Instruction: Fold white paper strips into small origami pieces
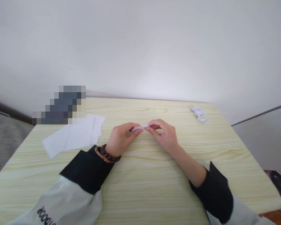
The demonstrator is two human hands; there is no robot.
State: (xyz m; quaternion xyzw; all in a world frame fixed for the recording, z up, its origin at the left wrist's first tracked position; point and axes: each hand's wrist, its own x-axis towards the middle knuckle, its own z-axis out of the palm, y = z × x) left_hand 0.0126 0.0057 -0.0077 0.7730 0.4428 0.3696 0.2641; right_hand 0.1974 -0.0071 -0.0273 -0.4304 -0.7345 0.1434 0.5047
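Note:
Between my two hands, over the middle of the table, is a small folded piece of white paper (140, 127). My left hand (121, 137) pinches its left end between thumb and fingers. At its right end, my right hand (165, 134) grips it the same way. The paper is seen nearly edge-on as a narrow strip, so its folds are hard to make out. A beaded bracelet (107, 153) circles my left wrist.
White paper sheets (78, 134) lie overlapping at the left of the wooden table (150, 187). A blurred dark object (63, 106) is behind them. Several small folded paper pieces (199, 114) sit in a row at the back right. A white wall (140, 50) stands behind the table.

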